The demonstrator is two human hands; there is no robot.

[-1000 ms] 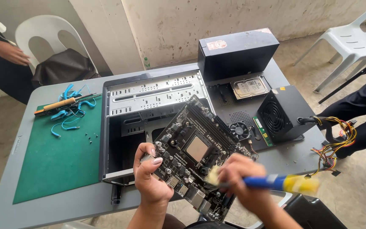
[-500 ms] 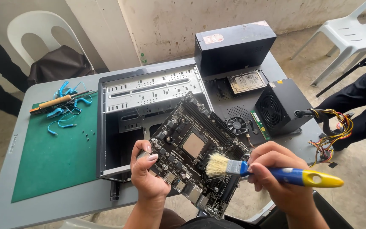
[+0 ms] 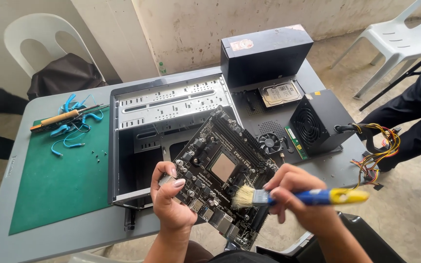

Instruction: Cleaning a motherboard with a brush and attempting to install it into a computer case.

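Right now the left hand (image 3: 171, 202) grips the motherboard (image 3: 220, 175) by its near-left edge, holding it tilted above the desk (image 3: 74, 238) edge, just in front of the open case (image 3: 171, 126). The right hand (image 3: 300, 197) is closed around a brush (image 3: 288, 197), bristles touching the board's lower right part. Light strokes running off the board's edge would likely serve best, with the grip kept on the rim and away from the central chip. Room is tight: the case stands just behind, a small fan (image 3: 270, 142) and power supply (image 3: 317, 122) lie near on the right, with its loose cables (image 3: 378, 156) hanging off the desk. Open space lies toward the person, beyond the desk edge.
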